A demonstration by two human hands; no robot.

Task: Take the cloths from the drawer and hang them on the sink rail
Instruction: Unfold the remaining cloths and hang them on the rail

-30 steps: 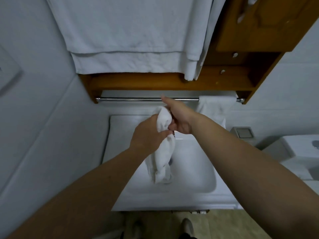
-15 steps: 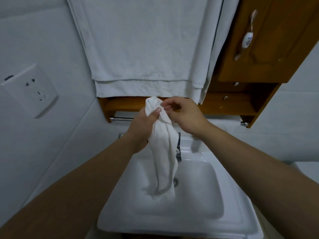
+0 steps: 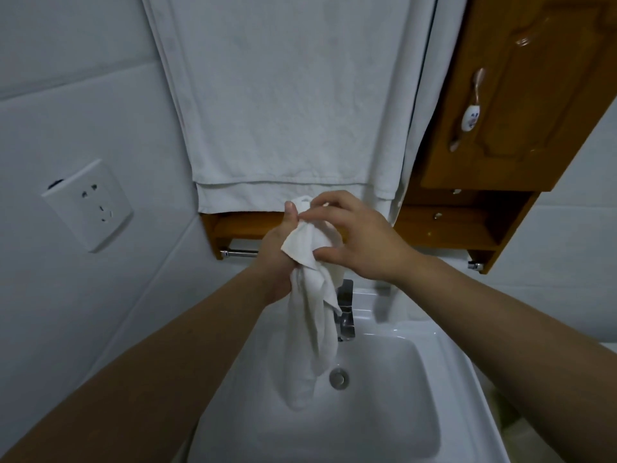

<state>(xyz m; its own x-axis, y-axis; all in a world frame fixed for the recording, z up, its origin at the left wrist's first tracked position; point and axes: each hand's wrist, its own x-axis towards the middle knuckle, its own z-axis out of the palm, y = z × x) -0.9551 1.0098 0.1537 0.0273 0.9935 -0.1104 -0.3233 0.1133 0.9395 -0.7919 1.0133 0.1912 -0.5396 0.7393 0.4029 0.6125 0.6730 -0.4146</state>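
Note:
A small white cloth (image 3: 312, 315) hangs bunched over the sink basin (image 3: 394, 379), its lower end near the drain. My left hand (image 3: 277, 259) grips its upper part, thumb up at the top. My right hand (image 3: 357, 235) pinches the cloth's top edge with thumb and fingers. Both hands are just in front of the chrome sink rail (image 3: 238, 252), which runs under the wooden shelf (image 3: 444, 228); most of the rail is hidden behind my hands.
Large white towels (image 3: 283, 95) hang on the wall above the shelf. A wooden cabinet door (image 3: 521, 95) is at upper right. A wall socket (image 3: 88, 205) sits at left. The chrome tap (image 3: 345, 312) stands behind the cloth.
The view has tilted up, so the hands and cloth sit lower against the shelf. My right hand has opened out over the cloth's top, spreading a corner of it.

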